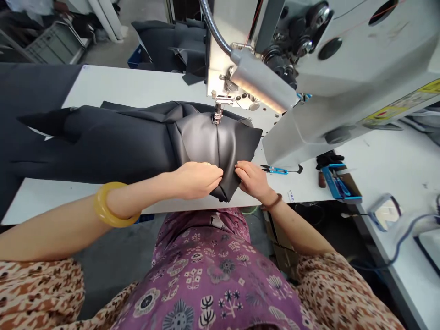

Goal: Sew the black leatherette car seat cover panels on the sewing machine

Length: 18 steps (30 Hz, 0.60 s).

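A large piece of black leather-like material (130,142) lies over the white table, with a seam running from under the presser foot (217,114) of the sewing machine (309,114) toward me. My left hand (199,179) is closed on the material just left of the seam, near the table's front edge. On the right of the seam, my right hand (252,179) pinches the same material, fingertips bent over a raised fold. The needle's tip and the underside of the material are hidden.
Blue thread snips (275,170) lie right of my right hand. A blue box (342,183) with tools stands farther right, beside a small mirror-like object (385,211). A lamp (263,80) hangs beside the machine head. More black material (165,43) is piled behind the table.
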{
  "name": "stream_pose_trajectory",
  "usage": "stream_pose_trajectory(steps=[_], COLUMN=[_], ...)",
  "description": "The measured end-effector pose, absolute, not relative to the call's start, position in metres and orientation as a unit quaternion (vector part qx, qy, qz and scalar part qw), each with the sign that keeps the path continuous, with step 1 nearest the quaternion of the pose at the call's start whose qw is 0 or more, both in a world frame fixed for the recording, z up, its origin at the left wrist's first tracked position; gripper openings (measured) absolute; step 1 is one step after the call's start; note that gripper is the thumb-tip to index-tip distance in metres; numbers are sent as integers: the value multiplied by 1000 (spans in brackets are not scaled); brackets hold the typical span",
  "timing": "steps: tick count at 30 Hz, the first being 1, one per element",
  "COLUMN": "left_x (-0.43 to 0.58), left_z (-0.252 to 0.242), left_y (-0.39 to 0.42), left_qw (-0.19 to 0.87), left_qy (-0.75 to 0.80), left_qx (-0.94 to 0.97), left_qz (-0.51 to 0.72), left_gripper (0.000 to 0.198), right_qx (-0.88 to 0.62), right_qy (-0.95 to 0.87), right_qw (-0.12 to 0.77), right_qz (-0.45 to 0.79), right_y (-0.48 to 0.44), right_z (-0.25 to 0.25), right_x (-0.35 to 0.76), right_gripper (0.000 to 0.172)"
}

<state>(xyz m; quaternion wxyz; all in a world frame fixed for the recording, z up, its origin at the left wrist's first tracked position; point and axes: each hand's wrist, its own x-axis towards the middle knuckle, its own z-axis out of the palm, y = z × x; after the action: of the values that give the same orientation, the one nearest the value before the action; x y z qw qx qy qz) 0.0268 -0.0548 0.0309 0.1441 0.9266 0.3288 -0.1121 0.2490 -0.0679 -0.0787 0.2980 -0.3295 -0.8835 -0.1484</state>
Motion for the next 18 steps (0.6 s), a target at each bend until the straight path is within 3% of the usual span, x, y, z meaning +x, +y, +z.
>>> stream_pose_trajectory(steps=[4, 8, 11, 16, 18], left_x=[30, 37, 41, 52, 56], left_z=[5, -10, 12, 78, 92], left_y=[-65, -62, -52, -29, -22], left_qw=[15, 3, 6, -81, -101], left_qy=[334, 318, 257, 200, 191], left_qx=[942, 944, 954, 954, 957], left_qz=[-16, 86, 155, 207, 192], left_gripper=[37, 48, 59, 65, 64], right_qx=[-341, -410, -471, -533, -583], right_qy=[-840, -773, -736, -723, -713], right_qw=[421, 482, 485, 436, 387], right_qz=[-42, 37, 37, -50, -47], right_y=[-58, -67, -85, -107, -101], right_z=[-80, -80, -82, -91, -93], right_x=[227, 222, 230, 224, 216], right_gripper=[13, 12, 24, 31, 48])
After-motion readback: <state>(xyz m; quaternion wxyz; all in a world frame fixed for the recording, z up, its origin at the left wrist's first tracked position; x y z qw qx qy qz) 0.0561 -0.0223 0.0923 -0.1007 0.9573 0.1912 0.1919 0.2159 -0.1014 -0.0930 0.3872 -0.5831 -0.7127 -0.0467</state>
